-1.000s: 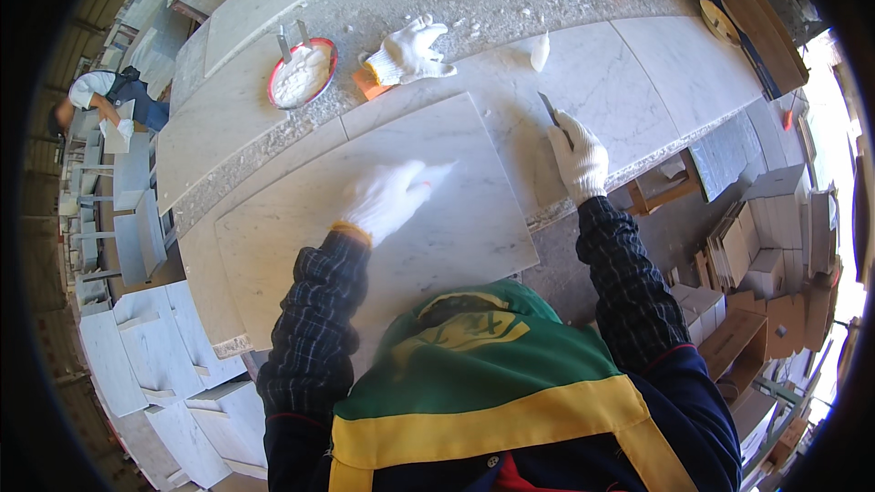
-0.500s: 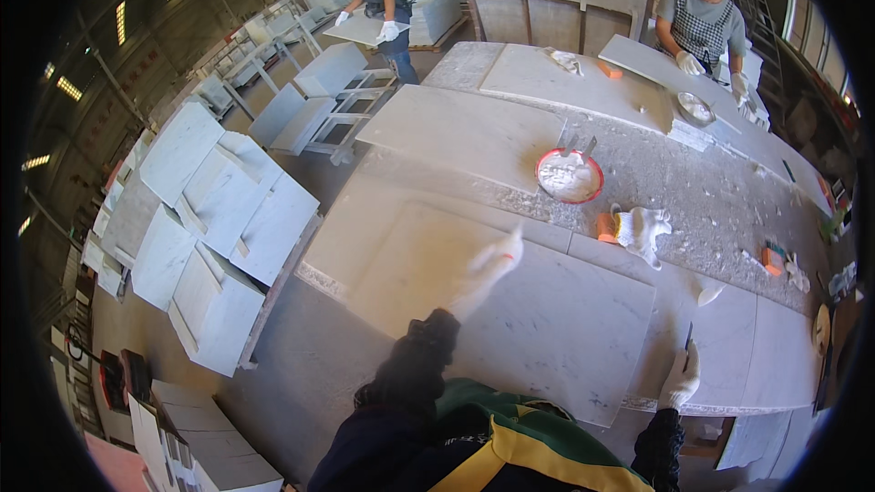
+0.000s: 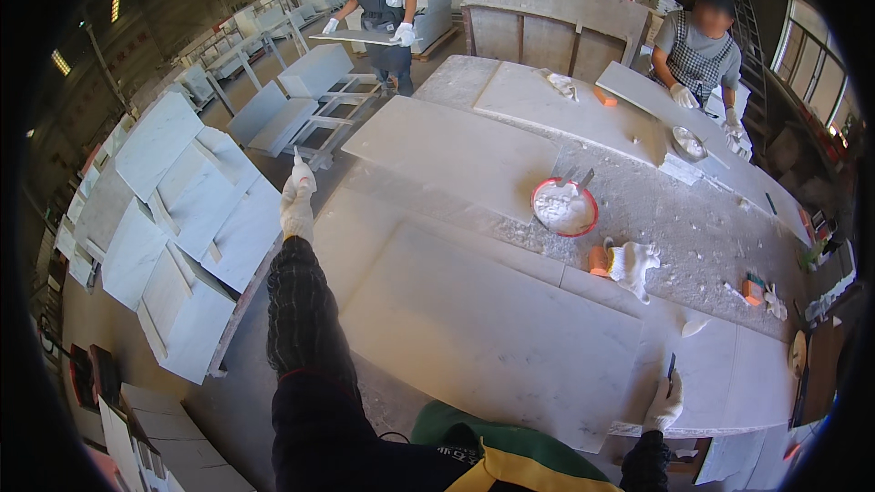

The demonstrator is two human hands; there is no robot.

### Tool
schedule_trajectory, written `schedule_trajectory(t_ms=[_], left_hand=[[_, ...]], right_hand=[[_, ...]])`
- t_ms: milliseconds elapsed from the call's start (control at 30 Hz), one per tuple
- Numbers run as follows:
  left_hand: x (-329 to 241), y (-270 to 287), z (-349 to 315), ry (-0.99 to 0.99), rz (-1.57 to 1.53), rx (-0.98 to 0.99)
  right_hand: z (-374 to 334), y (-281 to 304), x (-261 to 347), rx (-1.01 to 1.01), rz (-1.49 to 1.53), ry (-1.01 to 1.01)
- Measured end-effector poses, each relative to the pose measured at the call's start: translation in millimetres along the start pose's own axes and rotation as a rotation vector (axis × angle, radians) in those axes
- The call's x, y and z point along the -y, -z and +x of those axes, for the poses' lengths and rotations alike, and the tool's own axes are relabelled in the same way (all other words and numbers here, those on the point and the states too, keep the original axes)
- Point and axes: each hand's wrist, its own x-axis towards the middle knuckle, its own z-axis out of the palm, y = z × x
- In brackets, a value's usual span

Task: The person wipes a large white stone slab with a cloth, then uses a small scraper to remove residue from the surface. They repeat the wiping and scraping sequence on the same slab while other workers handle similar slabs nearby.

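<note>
My left hand, in a white knit glove, is raised at the end of my outstretched arm, past the left edge of the worktable. One finger points up, and I see nothing held in the hand. Before me lies a large pale marble slab, flat on the table. By the slab's right end my right hand, also gloved, is closed around a putty knife; its thin dark blade points upward and its handle is hidden. A red-rimmed bowl of white paste, with scraper blades standing in it, sits beyond the slab.
A crumpled white glove lies beside an orange block. Another slab lies farther back. Leaning panels stand left of the table. One co-worker carries a panel at far left; another works at far right.
My left hand has swung from above the slab out to the left, past the table edge. The right hand keeps the putty knife by the slab. The far-left co-worker appears closer.
</note>
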Motion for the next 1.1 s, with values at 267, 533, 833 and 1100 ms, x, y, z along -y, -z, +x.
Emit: schedule_trajectory(t_ms=[267, 533, 833, 1100], left_hand=[[1, -92, -196, 0.169, -0.394, 0.364], [-47, -102, -354, 0.298, -0.266, 0.572], [-27, -67, -378, 0.118, -0.151, 0.538], [-23, -52, -391, 0.113, 0.084, 0.616]], right_hand=[[1, -1, -4, -0.019, -0.011, 0.004], [7, 0, -7, 0.084, 0.024, -0.008], [12, 4, -8, 0.132, -0.005, 0.049], [14, 0, -19, 0.147, 0.024, 0.095]])
